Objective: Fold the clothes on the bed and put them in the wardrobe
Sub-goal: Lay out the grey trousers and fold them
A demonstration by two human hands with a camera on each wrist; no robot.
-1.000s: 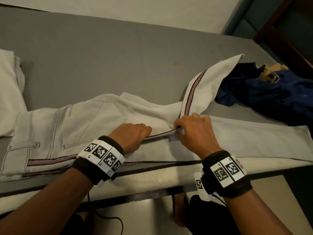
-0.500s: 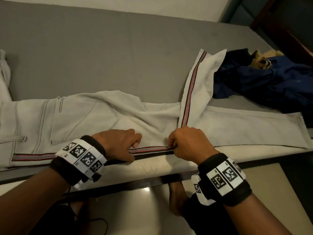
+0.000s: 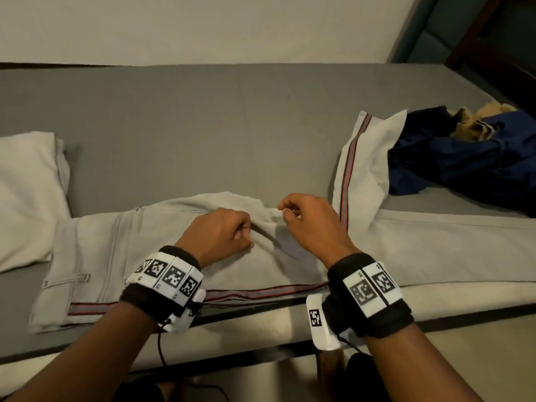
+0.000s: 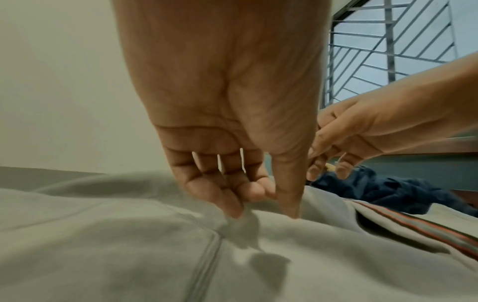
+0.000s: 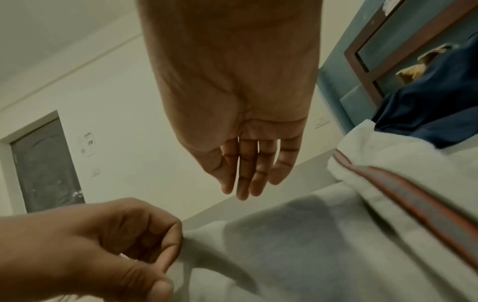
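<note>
**Both hands above pale trousers on a grey bed**

A pair of pale grey trousers (image 3: 162, 250) with a red-and-grey side stripe lies flat along the near edge of the grey bed (image 3: 203, 126). One trouser leg is folded up and away, its end resting on a heap of dark blue clothes (image 3: 464, 163) to the right of the trousers. A white folded garment (image 3: 26, 192) touches the trousers' waistband end. The left hand (image 3: 220, 236) sits over the seat of the trousers, fingers curled, their tips touching the cloth; whether they pinch it cannot be told. The right hand (image 3: 310, 224) hovers just beside it, fingers relaxed and holding nothing.
</note>
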